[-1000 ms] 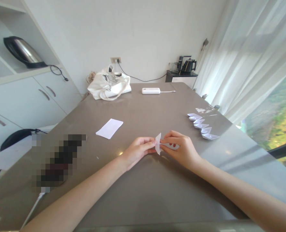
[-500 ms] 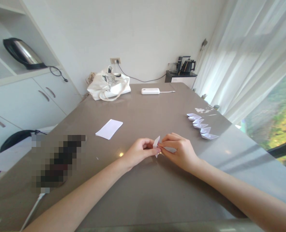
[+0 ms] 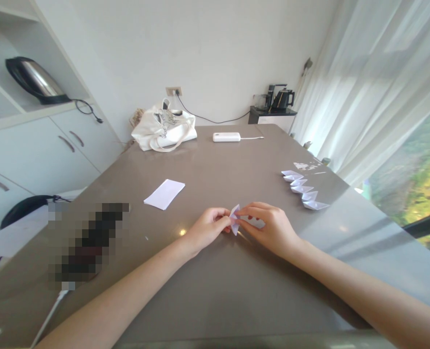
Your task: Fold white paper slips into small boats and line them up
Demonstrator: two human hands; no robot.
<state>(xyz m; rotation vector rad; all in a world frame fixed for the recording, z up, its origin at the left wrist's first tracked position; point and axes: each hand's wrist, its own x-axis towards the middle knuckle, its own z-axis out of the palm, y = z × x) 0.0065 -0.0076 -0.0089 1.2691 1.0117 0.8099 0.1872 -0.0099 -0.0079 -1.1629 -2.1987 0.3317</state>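
Between my two hands, just above the table, is a small folded white paper boat (image 3: 235, 228). My left hand (image 3: 212, 227) pinches its left side between thumb and fingers. From the right, my right hand (image 3: 269, 223) has its thumb and index fingertips on the paper, with the other fingers curled below. A pale patch shows through the gap between the right fingers; I cannot tell whether it is paper or light. Off to the right stands a slanting row of several finished paper boats (image 3: 309, 196). Left of my hands lies a stack of white paper sheets (image 3: 164, 194).
White paper scraps (image 3: 302, 166) lie behind the boat row. Farther back are a white power bank (image 3: 226, 137) with a short cable and a white handbag (image 3: 164, 130). A blurred-out dark object (image 3: 91, 242) with a white cable (image 3: 49, 317) lies at left on the brown table (image 3: 207, 300).
My right fingers have spread a little and shifted onto the paper's upper edge. The folded paper has turned slightly and shows more of its inside. My left hand stays nearly still.
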